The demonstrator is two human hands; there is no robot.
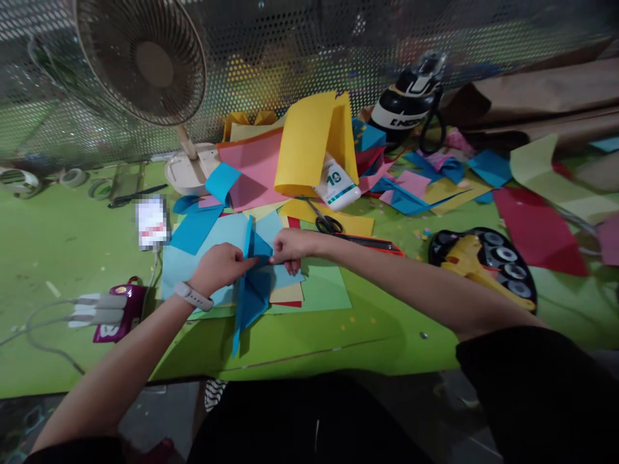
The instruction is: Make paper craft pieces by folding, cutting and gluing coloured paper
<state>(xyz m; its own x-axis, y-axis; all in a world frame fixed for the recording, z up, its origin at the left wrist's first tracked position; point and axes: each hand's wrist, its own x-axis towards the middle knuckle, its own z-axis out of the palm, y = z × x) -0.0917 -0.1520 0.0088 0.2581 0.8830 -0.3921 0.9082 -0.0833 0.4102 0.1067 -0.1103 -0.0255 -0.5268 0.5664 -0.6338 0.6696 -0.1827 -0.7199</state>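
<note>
- On the green surface (387, 351), left of centre, head view: folded blue paper (255, 301), raised ridge plus triangular flaps to its right; lies over a light-blue sheet (181, 277) and a light-green sheet (331, 289).
- Long axis: near-far, near end angled slightly left; crosses between the two hands.
- Left hand (220, 265): comes from left, on the ridge; thumb and index look clamped on the folded blue paper.
- Right hand (293, 243): comes from right, over the flap side; fingertips close together, cannot tell if paper is pinched between.
- Nearer to ridge: left hand; right fingertips just beside the left index.
- Scissors (329, 224): beyond right wrist, apart from both hands.
</note>
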